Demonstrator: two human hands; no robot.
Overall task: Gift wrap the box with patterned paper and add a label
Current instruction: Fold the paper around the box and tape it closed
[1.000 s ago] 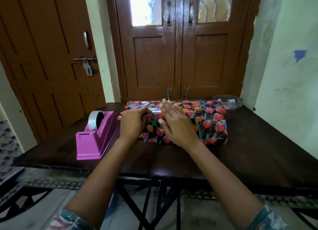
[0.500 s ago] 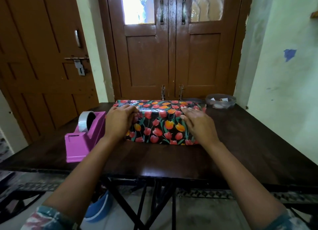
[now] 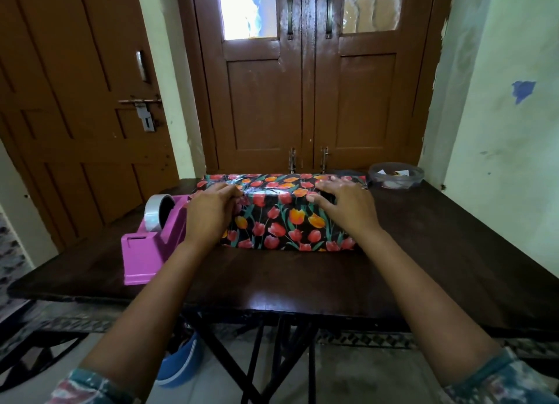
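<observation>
Fingers (image 3: 231, 192) of the left hand (image 3: 208, 214) curl narrow over the top near edge of the wrapped box (image 3: 281, 222), gripping its left end. Right hand (image 3: 348, 207): fingers (image 3: 328, 182) spread wide, lightly bent, resting on the box top; thumb on the near face. Box lies lengthwise on the bench (image 3: 438, 252), under and between both sets of fingers, with tulip-patterned paper on every visible face. Pink tape dispenser (image 3: 151, 249) sits just left of the left fingers. Clear container (image 3: 396, 176) stands beyond and right of the right fingers; contents unclear.
</observation>
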